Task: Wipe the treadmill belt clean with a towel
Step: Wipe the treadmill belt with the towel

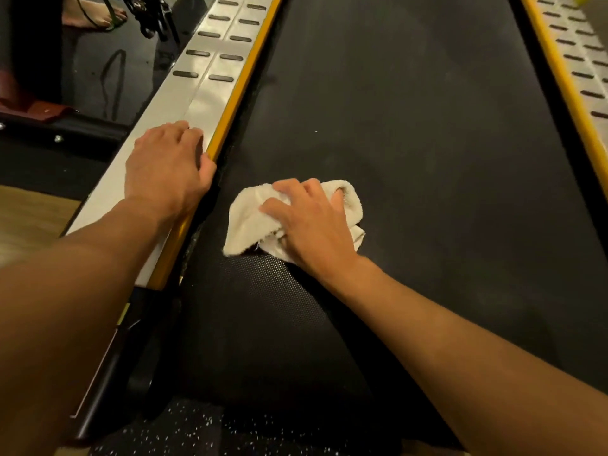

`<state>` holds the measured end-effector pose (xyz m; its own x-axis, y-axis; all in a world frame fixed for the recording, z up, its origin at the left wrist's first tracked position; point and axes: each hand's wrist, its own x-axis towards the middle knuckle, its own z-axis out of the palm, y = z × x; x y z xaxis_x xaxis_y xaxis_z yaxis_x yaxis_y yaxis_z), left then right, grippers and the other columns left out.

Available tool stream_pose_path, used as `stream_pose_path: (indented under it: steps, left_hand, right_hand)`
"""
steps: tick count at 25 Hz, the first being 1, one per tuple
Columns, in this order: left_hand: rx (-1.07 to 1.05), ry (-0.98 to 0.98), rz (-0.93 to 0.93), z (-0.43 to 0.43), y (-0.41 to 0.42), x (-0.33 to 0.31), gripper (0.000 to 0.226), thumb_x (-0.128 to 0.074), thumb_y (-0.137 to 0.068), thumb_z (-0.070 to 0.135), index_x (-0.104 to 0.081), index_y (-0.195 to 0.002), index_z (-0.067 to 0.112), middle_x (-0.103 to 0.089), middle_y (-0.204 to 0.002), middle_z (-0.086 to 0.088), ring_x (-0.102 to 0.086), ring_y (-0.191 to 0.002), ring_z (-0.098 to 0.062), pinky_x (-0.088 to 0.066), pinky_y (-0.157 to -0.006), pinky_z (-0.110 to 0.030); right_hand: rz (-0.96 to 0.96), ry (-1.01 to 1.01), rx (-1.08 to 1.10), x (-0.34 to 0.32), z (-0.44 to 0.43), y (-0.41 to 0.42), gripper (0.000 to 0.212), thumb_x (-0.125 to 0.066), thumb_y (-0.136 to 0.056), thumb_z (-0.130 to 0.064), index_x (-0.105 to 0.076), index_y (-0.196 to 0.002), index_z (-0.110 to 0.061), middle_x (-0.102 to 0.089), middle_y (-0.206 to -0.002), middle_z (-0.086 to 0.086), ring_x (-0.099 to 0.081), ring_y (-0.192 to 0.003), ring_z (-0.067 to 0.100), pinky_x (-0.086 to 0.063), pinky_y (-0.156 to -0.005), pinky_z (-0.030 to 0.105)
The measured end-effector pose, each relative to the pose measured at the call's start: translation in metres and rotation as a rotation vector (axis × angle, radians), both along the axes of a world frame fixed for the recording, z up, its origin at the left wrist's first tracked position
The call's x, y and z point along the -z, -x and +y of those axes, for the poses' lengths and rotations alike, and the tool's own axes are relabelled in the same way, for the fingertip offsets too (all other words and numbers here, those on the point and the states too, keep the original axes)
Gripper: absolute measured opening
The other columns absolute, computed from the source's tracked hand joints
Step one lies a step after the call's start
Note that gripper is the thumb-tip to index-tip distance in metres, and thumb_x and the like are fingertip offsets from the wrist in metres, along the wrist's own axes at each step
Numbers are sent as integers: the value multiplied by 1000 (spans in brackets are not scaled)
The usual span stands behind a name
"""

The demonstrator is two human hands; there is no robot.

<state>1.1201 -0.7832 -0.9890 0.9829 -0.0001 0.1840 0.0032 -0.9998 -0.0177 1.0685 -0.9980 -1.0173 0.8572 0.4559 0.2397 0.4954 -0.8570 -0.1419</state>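
Currently, head view: right hand point(309, 222) grips bunched towel point(250, 222), pressed on belt point(411, 126) near-left, by the rear end. Left hand point(167, 166) flat, unclenched, braced on left side rail point(184, 103), holding nothing. Risks, my read: towel snagging in belt/rail gap; loose bunch leaving streaks; far belt missed.

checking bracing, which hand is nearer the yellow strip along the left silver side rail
Left. The left hand rests on the rail, touching the yellow strip; the right hand presses the white towel on the black belt.
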Motion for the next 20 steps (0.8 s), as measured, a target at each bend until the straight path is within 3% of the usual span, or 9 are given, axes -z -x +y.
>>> stream_pose_path:
  steps: [2, 5, 7, 10, 13, 17, 20]
  left_hand:
    - [-16, -82, 72, -8, -1, -1, 44, -38, -94, 34, -49, -124, 4, -51, -125, -20, -48, -114, -39, -40, -101, -54]
    - [56, -84, 143, -32, 13, 8, 51, -40, -92, 18, -30, -141, 4, -24, -152, -18, -22, -138, -41, -16, -114, -57]
    - [125, 56, 83, -55, 31, 18, 48, -44, -88, 10, -38, -135, 4, -36, -144, -18, -32, -131, -36, -20, -114, -53]
    - [130, 241, 42, -74, 48, 30, 40, -43, -94, 16, -46, -133, 7, -42, -142, -14, -39, -132, -31, -24, -116, -46]
    - [88, 187, 68, -75, 46, 28, 41, -45, -95, 21, -45, -134, 7, -41, -141, -16, -38, -132, -33, -26, -114, -46]
    - [176, 173, 72, -121, 40, 28, 45, -44, -93, 22, -44, -135, 8, -39, -143, -20, -31, -135, -38, -20, -114, -52]
    - [122, 133, 66, -146, 38, 39, 50, -34, -96, 34, -35, -143, 18, -32, -151, -13, -23, -141, -36, -12, -117, -51]
  right_hand:
    - [32, -24, -84, 0, -29, 12, 36, -55, -76, -45, -66, -106, -27, -55, -127, 1, -50, -105, 28, -39, -83, 62]
    - [42, -52, 126, -1, -58, -2, 34, -69, -73, -49, -66, -103, -33, -55, -124, -5, -49, -104, 26, -37, -83, 57]
    - [56, -16, 227, 1, -60, -10, 32, -72, -73, -47, -65, -102, -35, -54, -123, -6, -47, -104, 25, -35, -81, 53]
    - [-45, -22, 144, 3, -64, 3, 38, -76, -67, -49, -66, -100, -32, -57, -120, -4, -51, -98, 24, -38, -74, 47]
    - [-22, -60, 54, 5, -98, 24, 42, -71, -66, -54, -68, -101, -30, -59, -120, -2, -52, -98, 26, -40, -73, 46]
    - [-10, -69, 322, -1, -132, 2, 36, -70, -68, -51, -68, -99, -33, -59, -119, -4, -52, -99, 26, -42, -78, 52]
    - [-18, -83, 316, -1, -127, 10, 35, -65, -70, -50, -68, -100, -32, -59, -120, -4, -52, -100, 25, -40, -78, 52]
